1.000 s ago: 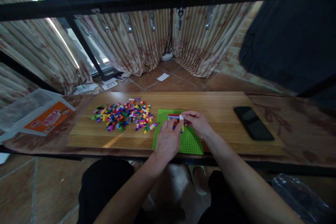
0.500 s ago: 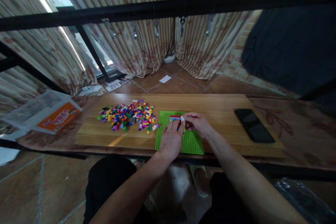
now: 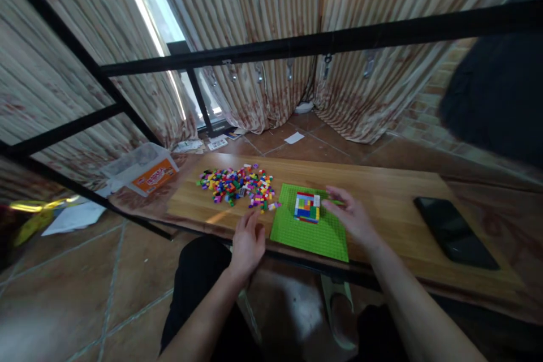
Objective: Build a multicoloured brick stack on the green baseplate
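A square of coloured toy bricks (image 3: 307, 207) stands on the green baseplate (image 3: 316, 243). Red, white, blue and yellow bricks form its sides, with more colours inside. My right hand (image 3: 350, 215) hovers just right of it, thumb and fingers apart, holding nothing that I can see. Left of the baseplate, by the table's front edge, is my left hand (image 3: 248, 242). Its fingers are loosely bent and apart from the thumb, with nothing visible in them. Beyond that hand a pile of loose toy bricks (image 3: 235, 185) is spread over the wooden board.
A black phone (image 3: 455, 232) lies on the right of the wooden board (image 3: 386, 192). At the left stands a clear plastic box (image 3: 142, 169) with an orange label. A dark metal rail (image 3: 271, 52) with hanging clips crosses in front of the curtains.
Both hands have come away from the brick square, the left one to the left and the right one to the right. The square now shows fully. The camera has turned left.
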The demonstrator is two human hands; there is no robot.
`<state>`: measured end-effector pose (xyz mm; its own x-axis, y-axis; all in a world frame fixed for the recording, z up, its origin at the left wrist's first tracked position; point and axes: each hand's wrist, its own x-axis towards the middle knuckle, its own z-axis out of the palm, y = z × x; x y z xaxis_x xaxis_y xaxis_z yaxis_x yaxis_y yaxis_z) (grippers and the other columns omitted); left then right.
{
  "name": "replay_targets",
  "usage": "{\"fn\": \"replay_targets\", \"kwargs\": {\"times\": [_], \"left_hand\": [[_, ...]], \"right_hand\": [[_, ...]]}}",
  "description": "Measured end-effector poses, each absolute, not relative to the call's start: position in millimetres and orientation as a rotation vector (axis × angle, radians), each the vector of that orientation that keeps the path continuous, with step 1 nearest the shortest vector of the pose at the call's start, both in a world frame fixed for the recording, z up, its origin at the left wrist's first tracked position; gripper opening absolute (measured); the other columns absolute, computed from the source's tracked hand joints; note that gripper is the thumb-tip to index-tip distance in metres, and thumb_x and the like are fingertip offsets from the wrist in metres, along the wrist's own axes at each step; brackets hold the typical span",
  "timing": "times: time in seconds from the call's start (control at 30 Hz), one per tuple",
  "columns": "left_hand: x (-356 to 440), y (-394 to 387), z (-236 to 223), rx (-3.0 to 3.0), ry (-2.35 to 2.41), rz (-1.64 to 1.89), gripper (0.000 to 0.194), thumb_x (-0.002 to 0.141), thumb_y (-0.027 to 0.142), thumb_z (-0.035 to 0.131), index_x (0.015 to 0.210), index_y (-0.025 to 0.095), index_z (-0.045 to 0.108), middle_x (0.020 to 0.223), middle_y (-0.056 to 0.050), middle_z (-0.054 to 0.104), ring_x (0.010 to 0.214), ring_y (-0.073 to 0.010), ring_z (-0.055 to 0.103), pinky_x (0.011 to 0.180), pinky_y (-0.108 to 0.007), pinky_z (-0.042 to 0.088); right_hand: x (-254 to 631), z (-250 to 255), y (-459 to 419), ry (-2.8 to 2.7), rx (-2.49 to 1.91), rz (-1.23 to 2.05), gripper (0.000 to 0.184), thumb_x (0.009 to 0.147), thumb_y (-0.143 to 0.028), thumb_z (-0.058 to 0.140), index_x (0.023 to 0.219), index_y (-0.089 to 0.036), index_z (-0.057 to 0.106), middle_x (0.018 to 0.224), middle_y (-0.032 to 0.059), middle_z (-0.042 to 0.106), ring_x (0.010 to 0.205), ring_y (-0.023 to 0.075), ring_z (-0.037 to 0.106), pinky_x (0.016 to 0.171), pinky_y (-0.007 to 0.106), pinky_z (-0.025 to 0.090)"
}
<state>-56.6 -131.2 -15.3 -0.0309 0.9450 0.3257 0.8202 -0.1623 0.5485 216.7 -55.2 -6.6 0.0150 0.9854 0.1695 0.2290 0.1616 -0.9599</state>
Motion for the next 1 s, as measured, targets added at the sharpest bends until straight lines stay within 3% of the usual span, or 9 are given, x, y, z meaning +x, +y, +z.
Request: {"fn": "replay_targets", "kwargs": {"times": [0.1,0.2,0.43,0.63,0.77,1.0], "left_hand": [[-74,-125,-18,1.967,2.018,0.934,0.043,0.084,0.015,0.054,0.127,0.017,0.056,0.123,-0.013,0.060,0.116,-0.0273,0.056,0.105,-0.046,0.045],[-73,-110,-18,1.970,2.031,0.883,0.042,0.084,0.016,0.055,0.126,0.015,0.057,0.118,-0.013,0.062,0.115,-0.0275,0.056,0.102,-0.045,0.047],[-54,-92,-31,1.961,1.976,0.958,0.036,0.084,0.017,0.056,0.119,0.018,0.059,0.116,-0.011,0.061,0.114,-0.0255,0.056,0.102,-0.043,0.046],[-58,-95,-42,2.013,1.933,1.069,0.032,0.086,0.021,0.054,0.117,0.015,0.059,0.116,-0.013,0.060,0.115,-0.0264,0.055,0.103,-0.044,0.046],[-59,-93,-44,2.028,1.924,1.091,0.032,0.085,0.020,0.055,0.117,0.016,0.058,0.115,-0.013,0.060,0.116,-0.0268,0.056,0.103,-0.045,0.047],[-57,-94,-44,2.047,1.932,1.086,0.032,0.086,0.021,0.054,0.118,0.017,0.058,0.117,-0.013,0.059,0.115,-0.0276,0.055,0.102,-0.047,0.047]], "right_hand": [[207,-8,-61,-1.740,-1.221,0.866,0.077,0.068,-0.051,0.077,0.136,-0.027,0.050,0.137,0.0113,0.056,0.124,0.0306,0.052,0.103,0.050,0.042],[201,-13,-64,-1.894,-1.259,0.771,0.089,0.066,-0.047,0.079,0.143,-0.027,0.041,0.140,0.0128,0.052,0.128,0.0333,0.049,0.108,0.055,0.036],[211,-22,-59,-1.851,-1.249,0.806,0.079,0.075,-0.050,0.072,0.144,-0.025,0.040,0.143,0.0134,0.051,0.130,0.0317,0.049,0.109,0.053,0.037],[207,-26,-49,-1.542,-1.235,0.965,0.051,0.088,-0.056,0.052,0.125,-0.021,0.060,0.117,0.0118,0.069,0.107,0.0269,0.064,0.097,0.048,0.049],[204,-31,-44,-1.457,-1.260,1.000,0.046,0.085,-0.057,0.055,0.110,-0.021,0.070,0.104,0.0093,0.073,0.100,0.0263,0.066,0.094,0.046,0.049],[203,-38,-39,-1.389,-1.260,1.060,0.045,0.078,-0.055,0.064,0.104,-0.019,0.071,0.098,0.0083,0.074,0.090,0.0239,0.066,0.088,0.042,0.051]]}}
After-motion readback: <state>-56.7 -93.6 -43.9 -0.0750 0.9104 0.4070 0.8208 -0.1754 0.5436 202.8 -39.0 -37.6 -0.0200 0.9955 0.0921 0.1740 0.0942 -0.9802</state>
